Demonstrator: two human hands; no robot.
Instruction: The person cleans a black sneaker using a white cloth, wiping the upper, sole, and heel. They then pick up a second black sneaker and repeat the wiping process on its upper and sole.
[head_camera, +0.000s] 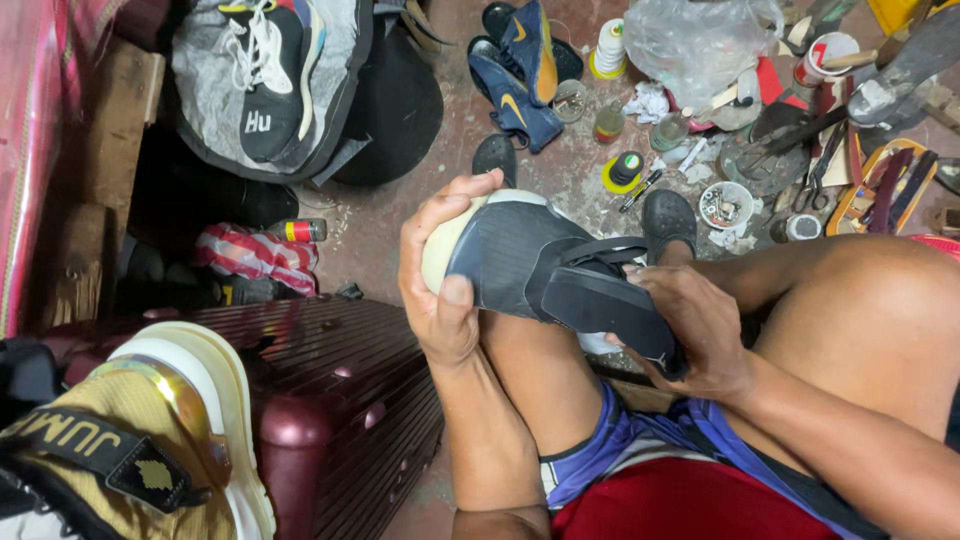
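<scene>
I hold a dark grey shoe (520, 255) with a cream toe and sole over my left knee, sole side turned away. My left hand (440, 285) wraps around its cream toe end, thumb across the grey upper. My right hand (695, 330) grips the black heel part, where a black strap and tongue stick out. Both hands are closed on the same shoe.
A gold and white high-top sneaker (140, 440) rests on a dark red suitcase (340, 400) at lower left. Blue and yellow sneakers (520, 70), a bag with a black shoe (265, 80), thread spools, glue tins, scissors and tools (790, 160) litter the floor ahead.
</scene>
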